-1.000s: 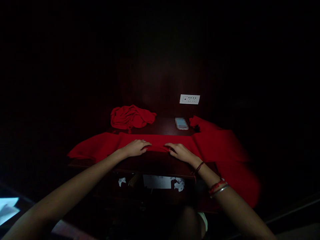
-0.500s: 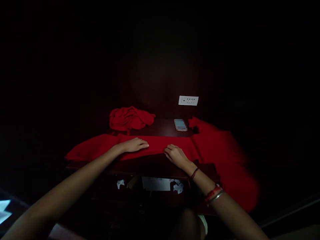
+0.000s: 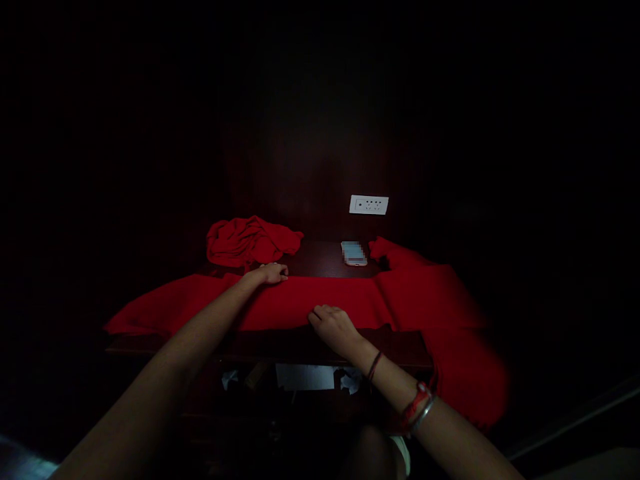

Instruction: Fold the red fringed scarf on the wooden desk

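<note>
Grip closure cannot be told; the curled left hand [image 3: 274, 273] and right hand [image 3: 334, 326] touch red cloth [image 3: 300, 297].

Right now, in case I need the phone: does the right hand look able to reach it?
Probably yes: between the right hand and the phone lie only flat red cloth and bare tabletop.

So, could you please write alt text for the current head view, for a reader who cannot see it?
In a dark room, a person's left hand and right hand rest on red cloth spread along a dark wooden table. Behind lie a crumpled red cloth and a phone, below a white wall socket.
</note>
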Available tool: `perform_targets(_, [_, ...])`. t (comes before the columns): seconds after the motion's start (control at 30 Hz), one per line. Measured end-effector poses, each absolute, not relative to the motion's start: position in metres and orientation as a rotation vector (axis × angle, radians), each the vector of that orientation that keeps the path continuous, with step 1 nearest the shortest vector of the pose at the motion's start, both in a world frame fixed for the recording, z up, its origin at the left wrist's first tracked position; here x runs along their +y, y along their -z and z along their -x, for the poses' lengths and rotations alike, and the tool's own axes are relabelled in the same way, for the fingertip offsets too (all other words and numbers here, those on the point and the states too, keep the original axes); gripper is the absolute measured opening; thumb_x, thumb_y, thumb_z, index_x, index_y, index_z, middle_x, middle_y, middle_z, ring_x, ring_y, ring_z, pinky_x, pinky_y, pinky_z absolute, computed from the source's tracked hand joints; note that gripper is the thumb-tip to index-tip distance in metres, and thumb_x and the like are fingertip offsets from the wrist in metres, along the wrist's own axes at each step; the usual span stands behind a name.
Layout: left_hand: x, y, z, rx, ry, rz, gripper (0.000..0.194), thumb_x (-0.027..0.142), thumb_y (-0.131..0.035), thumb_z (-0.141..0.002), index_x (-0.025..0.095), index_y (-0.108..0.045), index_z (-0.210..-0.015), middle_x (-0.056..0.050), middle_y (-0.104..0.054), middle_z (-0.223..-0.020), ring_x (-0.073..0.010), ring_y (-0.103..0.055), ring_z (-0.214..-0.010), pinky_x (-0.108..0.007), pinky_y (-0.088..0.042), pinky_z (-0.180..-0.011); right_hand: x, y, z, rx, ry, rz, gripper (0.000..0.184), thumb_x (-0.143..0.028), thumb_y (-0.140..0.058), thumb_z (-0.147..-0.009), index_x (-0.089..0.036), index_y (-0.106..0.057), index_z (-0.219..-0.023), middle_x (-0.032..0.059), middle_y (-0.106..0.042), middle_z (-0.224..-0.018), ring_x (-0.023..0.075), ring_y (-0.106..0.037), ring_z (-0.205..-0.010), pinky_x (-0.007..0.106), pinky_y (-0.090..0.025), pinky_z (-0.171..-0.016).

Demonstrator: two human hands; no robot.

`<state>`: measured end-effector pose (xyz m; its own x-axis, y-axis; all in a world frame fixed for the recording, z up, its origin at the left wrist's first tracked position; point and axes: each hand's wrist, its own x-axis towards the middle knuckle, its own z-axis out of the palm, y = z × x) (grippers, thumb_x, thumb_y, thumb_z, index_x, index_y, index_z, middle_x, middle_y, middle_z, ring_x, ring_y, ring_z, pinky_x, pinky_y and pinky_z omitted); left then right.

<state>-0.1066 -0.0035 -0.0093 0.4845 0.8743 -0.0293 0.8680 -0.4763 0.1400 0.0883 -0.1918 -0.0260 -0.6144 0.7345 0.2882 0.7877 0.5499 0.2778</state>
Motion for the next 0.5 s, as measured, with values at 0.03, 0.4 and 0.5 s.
perform_targets(0.03, [-0.001,0.008,0.115,1.542,-0.068,-2.557,0.023,0.033,-0.047,-0.069,0.020,-0.058,-0.085,-0.003,-0.061,-0.089,-0.0169,-0.053,-0.082,-0.026,-0.039,-0.071,-0.191,0.025,-0.085,-2.647,0.582,1.289,0.013,-0.014,-0.039,-0.082,-0.016,-0.051,-0.088,0.0054,-0.053,-0.083,0.0143,-0.048,-0.073,0.025,-0.037,-0.060])
perform_targets(0.4, [0.002,0.019,0.158,1.443,-0.248,-2.359,0.027,0.040,-0.048,-0.064,0.016,-0.054,-0.077,0.001,-0.056,-0.071,-0.0109,-0.049,-0.065,-0.018,-0.036,-0.057,-0.184,0.028,-0.053,-2.668,0.575,1.189,0.015,-0.014,-0.036,-0.083,-0.015,-0.050,-0.085,0.0064,-0.052,-0.082,0.0144,-0.048,-0.072,0.026,-0.037,-0.060])
perform_targets(0.5, [0.006,0.024,0.143,1.347,-0.290,-2.339,0.032,0.044,-0.049,-0.064,0.015,-0.053,-0.078,0.001,-0.054,-0.070,-0.0101,-0.047,-0.063,-0.018,-0.035,-0.055,-0.182,0.028,-0.050,-2.666,0.597,1.184,0.014,-0.013,-0.036,-0.083,-0.015,-0.050,-0.086,0.0063,-0.052,-0.082,0.0147,-0.049,-0.072,0.027,-0.038,-0.059])
